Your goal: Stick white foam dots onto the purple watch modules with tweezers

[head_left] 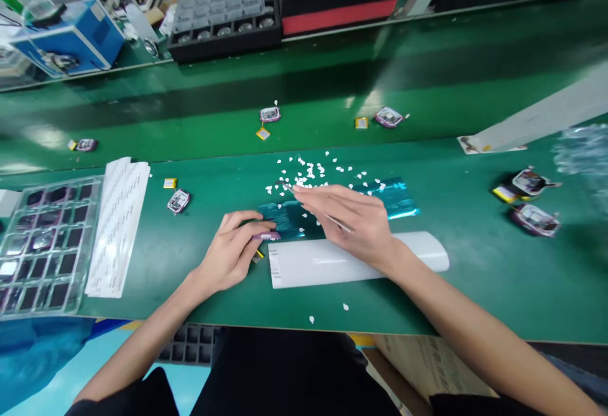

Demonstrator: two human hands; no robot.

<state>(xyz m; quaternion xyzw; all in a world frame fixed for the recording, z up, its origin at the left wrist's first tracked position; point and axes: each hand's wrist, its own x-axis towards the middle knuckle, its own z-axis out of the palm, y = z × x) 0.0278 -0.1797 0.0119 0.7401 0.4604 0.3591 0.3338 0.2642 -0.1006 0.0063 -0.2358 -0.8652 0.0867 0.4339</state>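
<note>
Between its fingers and thumb, my left hand (234, 248) holds a small purple device (267, 235), with a yellow-edged battery (257, 256) just below it. My right hand (354, 220) grips thin metal tweezers (339, 223), their tips over a scatter of small white pieces (308, 174). Whether the tips pinch a piece is too small to tell. A shiny blue film (396, 199) lies partly under the white pieces and behind my right hand. Nearer the front, a rolled white sheet (323, 265) passes beneath my right wrist.
At left are a clear compartment tray (71, 277) and white label strips (118, 232). Open devices with batteries lie at left (178, 201), on the back ledge (389, 117) and at right (536, 220). A grey post (536, 109) stands at back right.
</note>
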